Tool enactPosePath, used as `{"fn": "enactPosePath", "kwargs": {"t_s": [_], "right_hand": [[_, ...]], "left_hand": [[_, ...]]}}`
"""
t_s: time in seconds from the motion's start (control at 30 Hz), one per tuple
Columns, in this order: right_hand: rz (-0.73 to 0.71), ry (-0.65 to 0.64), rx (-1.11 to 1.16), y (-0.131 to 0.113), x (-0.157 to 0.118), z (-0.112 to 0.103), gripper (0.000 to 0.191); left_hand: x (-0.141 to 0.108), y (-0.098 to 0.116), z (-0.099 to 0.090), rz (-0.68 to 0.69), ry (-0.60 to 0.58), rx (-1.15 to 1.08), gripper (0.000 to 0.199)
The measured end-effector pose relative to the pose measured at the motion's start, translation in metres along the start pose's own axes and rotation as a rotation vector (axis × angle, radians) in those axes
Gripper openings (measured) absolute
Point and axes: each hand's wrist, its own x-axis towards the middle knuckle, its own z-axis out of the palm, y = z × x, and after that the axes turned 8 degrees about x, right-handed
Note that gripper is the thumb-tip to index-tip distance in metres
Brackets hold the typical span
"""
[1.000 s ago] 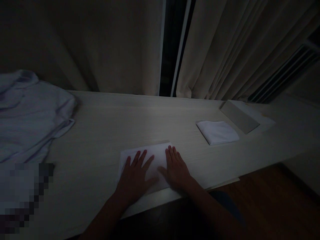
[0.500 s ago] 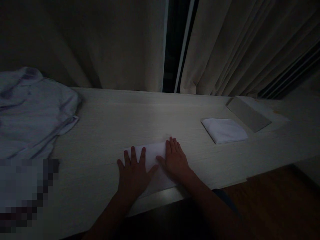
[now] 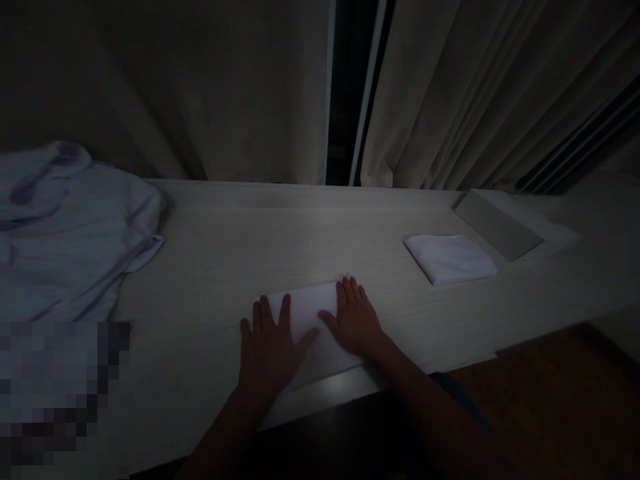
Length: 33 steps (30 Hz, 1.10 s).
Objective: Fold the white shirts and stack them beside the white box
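Observation:
A flat white cloth (image 3: 313,307) lies near the front edge of the pale table (image 3: 215,267). On its left side rests my left hand (image 3: 270,350), palm down with the fingers spread. My right hand (image 3: 356,319) lies flat across the cloth's right edge, its thumb pointing toward my left hand. Both hands touch the cloth and neither grasps it. Farther right is a folded white cloth (image 3: 453,259), lying apart from the hands.
A crumpled light garment (image 3: 75,233) covers the left of the table, with a pixelated patch below it. A grey flat board (image 3: 497,223) and pale sheets lie at the back right. Curtains (image 3: 250,87) hang behind the table.
My hands have shifted very slightly to the right in the view. The garment at the left also appears a little farther right. Both hands remain flat on the cloth.

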Motion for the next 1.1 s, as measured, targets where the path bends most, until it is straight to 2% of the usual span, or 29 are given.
{"fn": "enactPosePath", "kwargs": {"t_s": [0.17,0.3,0.43,0.57,0.77,0.87,0.93,1.03,1.1], "right_hand": [[-0.005,0.001,0.001,-0.003,-0.002,-0.004,0.082],[-0.047,0.015,-0.015,-0.012,-0.005,-0.007,0.066],[-0.142,-0.041,-0.02,-0.022,-0.012,-0.006,0.054],[-0.139,-0.077,-0.009,-0.023,-0.016,-0.002,0.055],[-0.143,-0.071,-0.011,-0.019,-0.015,0.0,0.057],[-0.141,-0.081,0.001,-0.018,-0.015,0.0,0.059],[-0.141,-0.078,0.018,-0.019,-0.015,0.001,0.06],[-0.142,-0.067,0.06,-0.019,-0.015,0.001,0.059],[-0.139,-0.072,0.093,-0.019,-0.015,0.002,0.059]], "left_hand": [[-0.002,-0.004,0.0,0.019,0.025,0.009,0.094],[-0.003,-0.003,-0.001,0.012,0.023,0.006,0.091],[-0.003,-0.002,-0.003,0.009,0.012,-0.013,0.086],[-0.001,-0.004,-0.004,0.016,0.003,-0.02,0.081],[-0.001,-0.004,0.002,-0.001,-0.018,-0.047,0.092],[0.003,-0.014,0.002,-0.011,-0.038,-0.148,0.09],[0.008,-0.03,-0.002,-0.078,-0.077,-0.301,0.083],[0.014,-0.063,-0.016,-0.342,-0.113,-0.541,0.07],[0.014,-0.08,-0.026,-0.467,-0.125,-0.592,0.056]]}}
